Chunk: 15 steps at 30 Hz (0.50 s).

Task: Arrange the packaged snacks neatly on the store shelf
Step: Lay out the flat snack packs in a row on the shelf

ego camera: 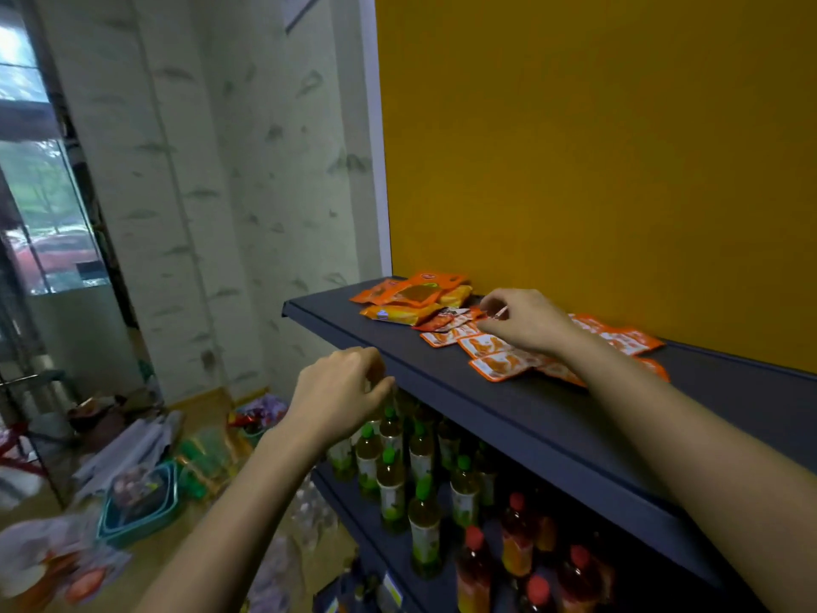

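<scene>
Both hands were raised at the dark top shelf (442, 391). The right hand (526, 323) reached over the shelf near its back, thumb and forefinger pinching the edge of a small packet (498, 311) just above the loose spread of orange snack packets (499, 365). Those packets lay flat and overlapping, running from under the hand toward the front, with more orange packets (628, 340) on the far side of the wrist against the yellow back panel (597, 148). The left hand (342, 389) hung at the shelf's front edge, fingers loosely curled, with nothing visible in it.

At the shelf's left end, a stack of larger orange bags (415, 294) sat on top of a yellow bag (398, 314), touching the small packets beside it. On the shelf below stood green-capped bottles (391, 484), and red-capped bottles (517, 537) further right. Down on the floor to the left sat a teal basket (141, 519) among blurred bags and wrappers.
</scene>
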Tool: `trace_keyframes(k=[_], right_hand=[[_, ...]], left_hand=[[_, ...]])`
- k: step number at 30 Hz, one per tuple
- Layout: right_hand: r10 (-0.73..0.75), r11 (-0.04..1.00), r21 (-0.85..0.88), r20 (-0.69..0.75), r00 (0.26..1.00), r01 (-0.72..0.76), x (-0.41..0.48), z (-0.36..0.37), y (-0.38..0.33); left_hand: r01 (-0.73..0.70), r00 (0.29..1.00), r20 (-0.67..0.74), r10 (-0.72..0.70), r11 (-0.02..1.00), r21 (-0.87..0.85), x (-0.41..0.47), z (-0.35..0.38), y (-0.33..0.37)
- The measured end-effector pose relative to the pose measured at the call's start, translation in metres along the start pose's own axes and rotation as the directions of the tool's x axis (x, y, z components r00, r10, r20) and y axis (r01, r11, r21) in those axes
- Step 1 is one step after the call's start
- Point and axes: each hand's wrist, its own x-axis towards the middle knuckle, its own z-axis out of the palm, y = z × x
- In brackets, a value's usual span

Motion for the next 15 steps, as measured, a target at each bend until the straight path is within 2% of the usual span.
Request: trace_keyframes(k=[10, 15], right_hand=[[0.13, 0.991, -0.047, 0.017, 0.991, -0.129, 0.117, 0.062, -0.013], [0.279, 0.958, -0.071, 0.021, 0.96, -0.277, 0.172, 0.085, -0.017]], left_hand=[[-0.019, 1.0, -0.025, 0.016, 0.992, -0.121, 0.101, 0.058, -0.102], [-0.037, 0.999, -0.043, 0.029, 0.978, -0.206, 0.166, 0.094, -0.153]])
